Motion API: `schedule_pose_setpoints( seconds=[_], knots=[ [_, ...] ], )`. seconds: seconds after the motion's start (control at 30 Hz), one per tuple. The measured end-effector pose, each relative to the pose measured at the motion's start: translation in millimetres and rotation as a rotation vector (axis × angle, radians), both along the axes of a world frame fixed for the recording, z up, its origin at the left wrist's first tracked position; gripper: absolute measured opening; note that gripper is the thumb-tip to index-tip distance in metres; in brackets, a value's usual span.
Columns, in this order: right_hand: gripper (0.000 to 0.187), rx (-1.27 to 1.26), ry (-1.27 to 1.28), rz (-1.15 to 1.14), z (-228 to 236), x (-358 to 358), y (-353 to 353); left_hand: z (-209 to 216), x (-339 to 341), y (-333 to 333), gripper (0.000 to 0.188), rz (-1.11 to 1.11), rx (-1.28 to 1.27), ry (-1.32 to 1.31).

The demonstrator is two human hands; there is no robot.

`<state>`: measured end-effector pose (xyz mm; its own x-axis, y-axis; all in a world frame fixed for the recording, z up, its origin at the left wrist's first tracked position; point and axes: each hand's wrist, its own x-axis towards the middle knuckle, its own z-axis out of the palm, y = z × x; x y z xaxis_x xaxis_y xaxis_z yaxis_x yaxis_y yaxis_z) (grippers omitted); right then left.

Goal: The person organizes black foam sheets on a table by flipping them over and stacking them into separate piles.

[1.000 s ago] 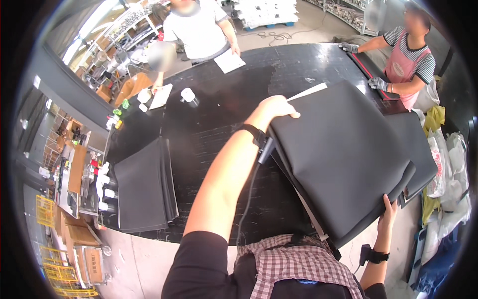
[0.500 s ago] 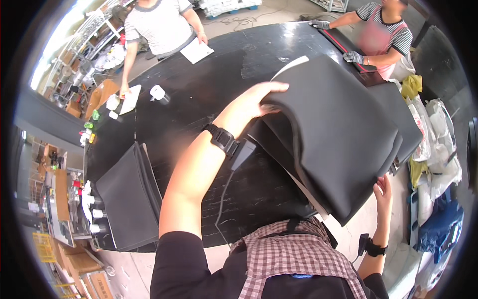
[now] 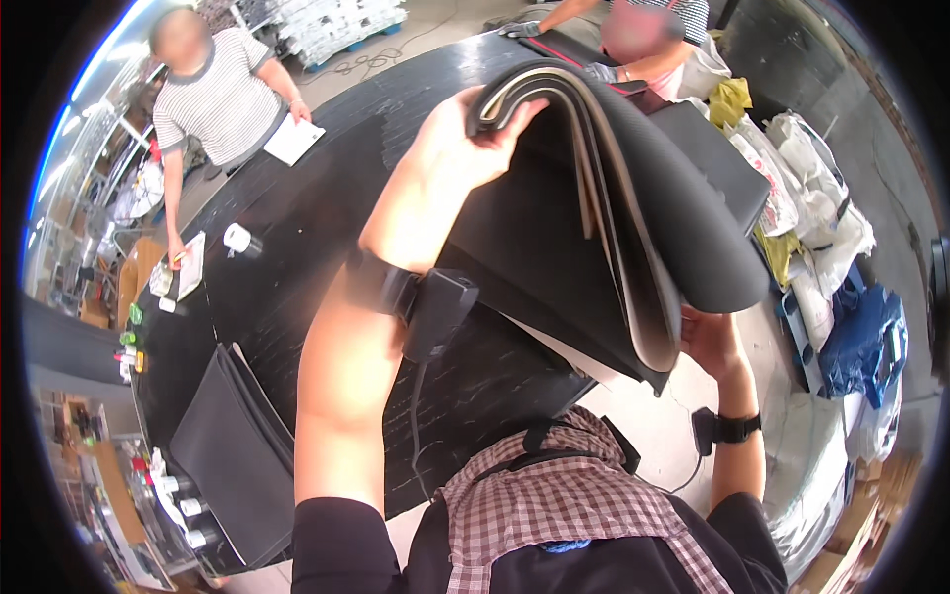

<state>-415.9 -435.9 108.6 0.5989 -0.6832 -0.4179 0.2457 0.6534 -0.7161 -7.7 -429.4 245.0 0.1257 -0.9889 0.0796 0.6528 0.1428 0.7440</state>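
A stack of black leather-like sheets (image 3: 683, 188) with pale undersides is lifted and bent over in a thick curve. My left hand (image 3: 485, 144) is closed on its far left edge, where the layers curl round, thumb and fingers showing. At the near right end, my right hand (image 3: 711, 342) grips the stack from below, its fingertips partly hidden by the sheets. Beneath the lifted stack, more black sheets (image 3: 534, 297) with a pale edge lie at the table's near side.
Another pile of black sheets (image 3: 233, 445) lies on the black table (image 3: 327, 218) at left, near white bottles (image 3: 190, 507). A white cup (image 3: 237, 238) stands farther off. Across the table, one person holds papers (image 3: 294, 139); another's gloved hands touch a red-edged black piece (image 3: 564, 57). White sacks (image 3: 811, 188) line the right.
The sheets have gone from lying broad side up to a steep bend, exposing the pale layers inside. My left hand has moved up and left, curling their edge over. The view has shifted right.
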Motion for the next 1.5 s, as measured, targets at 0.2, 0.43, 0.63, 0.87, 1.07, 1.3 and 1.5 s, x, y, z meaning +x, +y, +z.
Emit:
schedule_pose_setpoints(
  seconds=[0.2, 0.43, 0.63, 0.87, 1.07, 1.3, 1.5],
  knots=[
    [0.044, 0.106, -0.231, 0.043, 14.1, 12.1, -6.7, 10.6, 8.8, -8.9, 0.031, -0.186, 0.308, 0.769],
    [0.075, -0.265, 0.271, 0.037, -3.8, -38.1, -5.3, 14.1, 15.5, -26.9, 0.037, -0.036, 0.261, 0.961],
    [0.078, -0.171, 0.100, 0.273, -25.0, -24.7, 48.6, 31.4, 11.5, -44.1, 0.039, -0.030, 0.408, 0.990],
    [0.075, -0.093, -0.045, 0.013, -20.8, -3.4, 45.2, 37.8, 4.3, -48.4, 0.042, -0.010, 0.424, 0.972],
    [0.108, 0.082, -0.250, -0.074, 1.6, 6.4, 21.1, -3.6, 47.0, -13.0, 0.040, -0.310, 0.270, 0.714],
    [0.094, 0.134, -0.275, -0.057, -26.3, 12.8, 8.1, -113.7, 69.3, 76.3, 0.038, 0.012, 0.292, -0.013],
    [0.066, -0.121, 0.297, -0.049, -12.3, 16.0, 9.1, -157.3, 94.6, 102.1, 0.062, 0.092, 0.557, -0.236]
  ],
)
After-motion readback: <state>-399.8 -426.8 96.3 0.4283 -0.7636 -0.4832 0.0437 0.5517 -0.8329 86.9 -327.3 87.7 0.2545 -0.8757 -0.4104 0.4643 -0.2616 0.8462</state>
